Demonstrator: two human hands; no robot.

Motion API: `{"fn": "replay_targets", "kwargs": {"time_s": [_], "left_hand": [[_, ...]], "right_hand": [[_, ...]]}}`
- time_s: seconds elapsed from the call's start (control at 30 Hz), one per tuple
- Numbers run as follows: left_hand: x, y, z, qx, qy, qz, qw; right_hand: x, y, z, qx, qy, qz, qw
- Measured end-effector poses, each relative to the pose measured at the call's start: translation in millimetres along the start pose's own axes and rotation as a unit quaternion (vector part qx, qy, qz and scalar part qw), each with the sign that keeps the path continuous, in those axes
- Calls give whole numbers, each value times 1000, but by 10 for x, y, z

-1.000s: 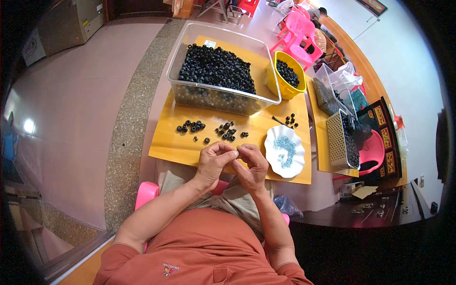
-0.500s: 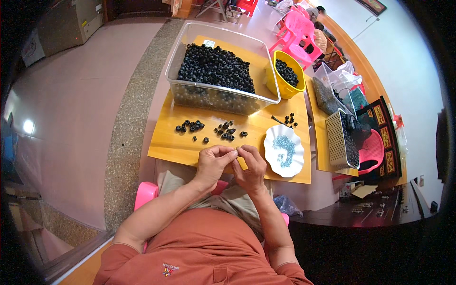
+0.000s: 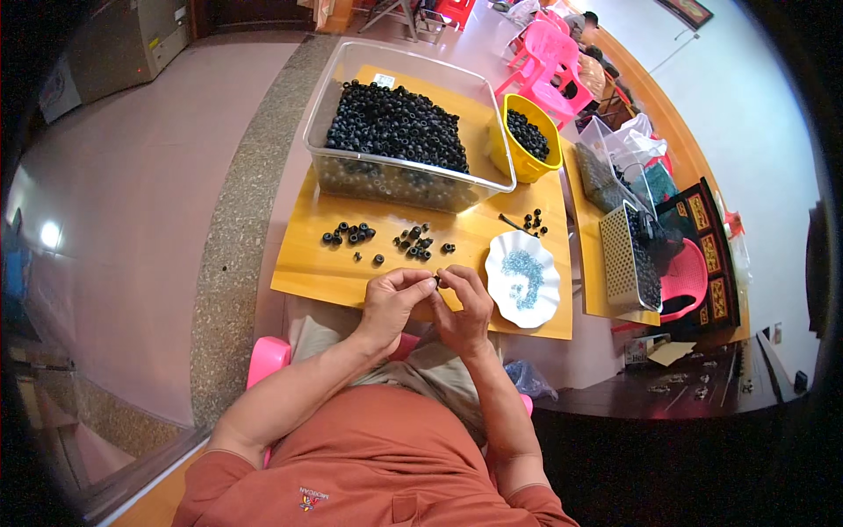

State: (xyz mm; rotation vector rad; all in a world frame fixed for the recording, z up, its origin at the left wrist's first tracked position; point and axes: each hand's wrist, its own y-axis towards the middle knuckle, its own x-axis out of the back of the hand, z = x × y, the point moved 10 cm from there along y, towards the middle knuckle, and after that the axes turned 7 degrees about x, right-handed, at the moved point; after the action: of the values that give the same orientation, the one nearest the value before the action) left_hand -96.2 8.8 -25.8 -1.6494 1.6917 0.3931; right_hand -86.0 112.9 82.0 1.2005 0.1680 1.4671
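Observation:
Above the near edge of the wooden table [image 3: 351, 285], my left hand [image 3: 389, 303] and my right hand [image 3: 465, 309] meet fingertip to fingertip. Between them they pinch a small black part [image 3: 437, 280], mostly hidden by the fingers. Just beyond my hands lie two loose groups of black ring-like parts [image 3: 349, 233], several in each. To the right of my right hand sits a white wavy-rimmed plate [image 3: 549, 294] holding many tiny clear bluish pieces [image 3: 524, 265].
A large clear plastic bin [image 3: 404, 161] of black parts stands at the far side. Beside it is a yellow bucket [image 3: 505, 151] with more. A thin black stick [image 3: 516, 224] lies behind the plate. A beige perforated basket [image 3: 619, 263] stands on another table at right.
A dark bit of the small part now shows between my fingertips, where it was hidden before. Both hands stay in nearly the same place, and the view has shifted very slightly.

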Motion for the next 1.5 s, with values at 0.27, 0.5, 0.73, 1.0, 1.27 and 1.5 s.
{"fn": "replay_targets", "kwargs": {"time_s": [0.27,0.5,0.73,1.0,1.27,1.5], "left_hand": [[-2,-14,26,19,-27,2,999],[-83,-50,-38,4,-3,14,1000],[-113,-58,-51,2,0,24,1000],[-145,-71,-67,-2,-4,35,999],[-161,-75,-77,-5,8,42,999],[-149,-60,-68,-18,28,43,998]], "right_hand": [[-32,-34,-42,-4,-20,19,1000],[-8,-13,-5,13,-23,16,1000],[51,-7,17,25,-39,-3,999],[105,-2,-30,17,-43,-13,999],[112,-16,-40,13,-45,-14,999],[156,-11,-4,35,-53,-27,998]]}}
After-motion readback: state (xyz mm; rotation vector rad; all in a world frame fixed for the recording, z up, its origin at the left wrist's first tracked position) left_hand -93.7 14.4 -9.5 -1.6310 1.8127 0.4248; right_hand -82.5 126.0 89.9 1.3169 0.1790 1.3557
